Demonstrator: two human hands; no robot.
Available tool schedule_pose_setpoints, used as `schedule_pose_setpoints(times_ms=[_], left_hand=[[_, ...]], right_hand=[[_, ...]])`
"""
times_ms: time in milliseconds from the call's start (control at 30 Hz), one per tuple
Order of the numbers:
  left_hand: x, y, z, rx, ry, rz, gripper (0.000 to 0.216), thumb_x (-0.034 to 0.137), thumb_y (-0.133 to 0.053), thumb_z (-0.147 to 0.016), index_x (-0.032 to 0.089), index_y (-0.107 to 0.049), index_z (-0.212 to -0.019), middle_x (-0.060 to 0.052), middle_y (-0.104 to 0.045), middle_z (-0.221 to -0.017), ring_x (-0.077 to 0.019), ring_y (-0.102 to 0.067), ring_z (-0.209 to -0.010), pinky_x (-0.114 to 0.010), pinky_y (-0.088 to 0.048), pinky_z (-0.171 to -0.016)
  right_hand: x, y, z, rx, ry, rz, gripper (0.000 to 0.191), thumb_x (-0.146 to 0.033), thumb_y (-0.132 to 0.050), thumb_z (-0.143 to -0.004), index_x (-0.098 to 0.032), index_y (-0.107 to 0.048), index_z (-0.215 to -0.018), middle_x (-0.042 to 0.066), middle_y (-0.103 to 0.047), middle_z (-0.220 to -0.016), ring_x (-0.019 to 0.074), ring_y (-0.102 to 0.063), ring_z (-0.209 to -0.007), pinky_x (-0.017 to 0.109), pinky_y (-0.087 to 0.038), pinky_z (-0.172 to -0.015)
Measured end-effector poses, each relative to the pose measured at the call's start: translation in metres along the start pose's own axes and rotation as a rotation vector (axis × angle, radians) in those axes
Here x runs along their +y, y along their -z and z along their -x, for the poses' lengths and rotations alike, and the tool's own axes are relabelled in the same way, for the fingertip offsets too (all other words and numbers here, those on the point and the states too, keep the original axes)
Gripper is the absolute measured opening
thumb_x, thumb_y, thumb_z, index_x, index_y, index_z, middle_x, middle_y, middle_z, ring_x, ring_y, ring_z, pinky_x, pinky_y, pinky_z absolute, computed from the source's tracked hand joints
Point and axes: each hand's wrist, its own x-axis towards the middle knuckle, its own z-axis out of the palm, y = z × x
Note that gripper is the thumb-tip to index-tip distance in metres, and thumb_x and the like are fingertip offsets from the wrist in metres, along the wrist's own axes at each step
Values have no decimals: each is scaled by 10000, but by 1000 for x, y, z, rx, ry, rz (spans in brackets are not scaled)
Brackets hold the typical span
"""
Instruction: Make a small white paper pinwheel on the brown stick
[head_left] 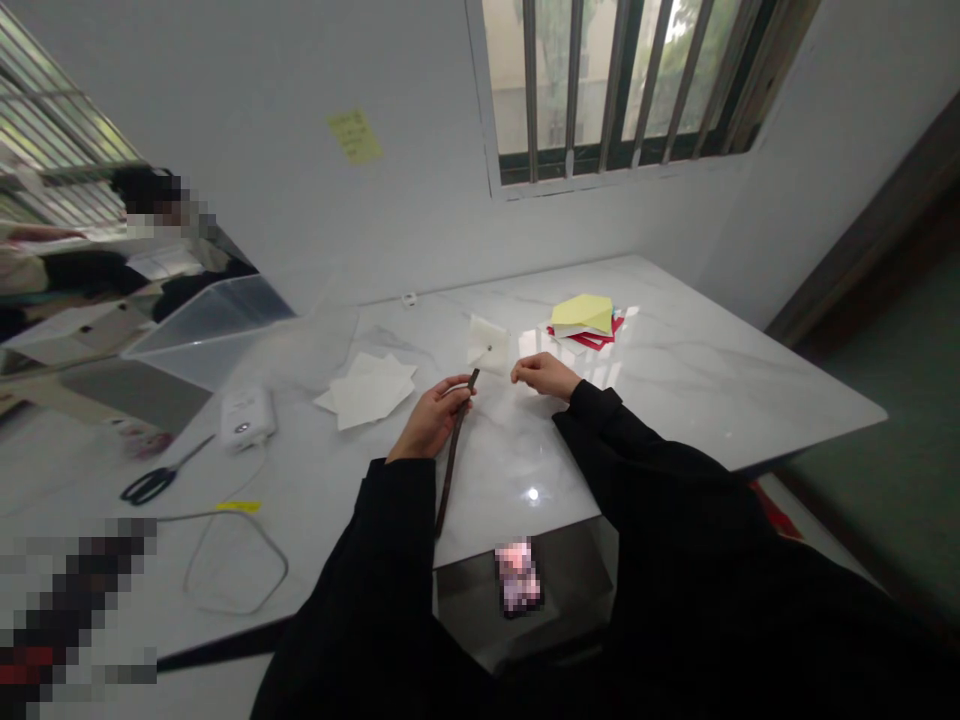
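Note:
My left hand (431, 418) is closed around a thin dark brown stick (452, 462) that slants from its fingers down toward my body. At the stick's upper tip sits a small white paper piece (487, 343), pinned or attached there with a dark dot in its middle. My right hand (544, 374) rests on the white marble table (675, 380) just right of the paper, fingers curled loosely; what they hold, if anything, I cannot make out. Both arms wear black sleeves.
White paper sheets (369, 390) lie left of my hands. Yellow and red folded papers (585, 320) are stacked behind. A white device (246, 418) with cable, black scissors (156, 482) and a clear plastic bin (210, 330) are at left. Another person sits far left.

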Motion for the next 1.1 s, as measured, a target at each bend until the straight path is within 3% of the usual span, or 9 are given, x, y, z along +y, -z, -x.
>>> schedule_pose_setpoints(times_ms=[100, 233, 333, 467, 867, 1033, 1100], left_hand=[[0, 0, 0, -3, 8, 1, 475, 346, -897, -653, 164, -724, -1056, -40, -729, -929, -123, -600, -764, -270, -479, -746], [-2, 2, -2, -7, 5, -32, 451, 355, -872, -674, 175, -714, -1056, -43, -728, -932, -139, -615, -790, -281, -485, -763], [-2, 1, 0, -31, 13, -68, 444, 354, -867, -687, 179, -719, -1067, -42, -725, -938, -137, -605, -768, -285, -482, -757], [0, -2, 4, -82, 14, -115, 444, 347, -878, -686, 175, -740, -1071, -54, -730, -969, -148, -612, -783, -302, -486, -782], [0, 0, 1, -63, 10, -87, 442, 337, -855, -698, 168, -724, -1085, -52, -720, -943, -145, -601, -755, -294, -479, -755], [-1, 1, 0, -61, 10, -84, 455, 341, -860, -691, 167, -725, -1090, -49, -718, -941, -139, -589, -745, -285, -470, -737], [-2, 1, 0, -60, 20, -71, 470, 347, -871, -684, 166, -727, -1094, -43, -717, -942, -130, -587, -745, -273, -462, -728]], right_hand=[[9, 5, -9, 333, 6, 44, 274, -254, -580, -796, -147, -747, -986, -17, -605, -667, 119, -516, -589, 240, -427, -619], [15, 7, -12, 481, -39, 107, 599, -231, -590, -777, -158, -643, -1369, -3, -684, -750, 181, -623, -729, 311, -502, -795], [13, 5, -7, 492, 40, 203, 738, -220, -594, -779, -173, -542, -1513, -39, -644, -665, 193, -608, -713, 326, -490, -841], [7, 3, -2, 472, 122, 286, 683, -191, -583, -786, -219, -609, -1468, -64, -598, -617, 170, -567, -661, 294, -465, -820], [5, 4, -1, 414, 48, 395, 380, -179, -597, -826, -203, -815, -1137, -22, -629, -649, 167, -561, -662, 289, -434, -768], [3, 6, 0, 443, 32, 349, 509, -175, -602, -816, -184, -744, -1304, -45, -622, -617, 163, -563, -671, 270, -436, -783], [2, 6, 0, 359, 25, 366, 386, -199, -592, -834, -181, -809, -1152, -35, -624, -611, 156, -562, -669, 257, -423, -748]])
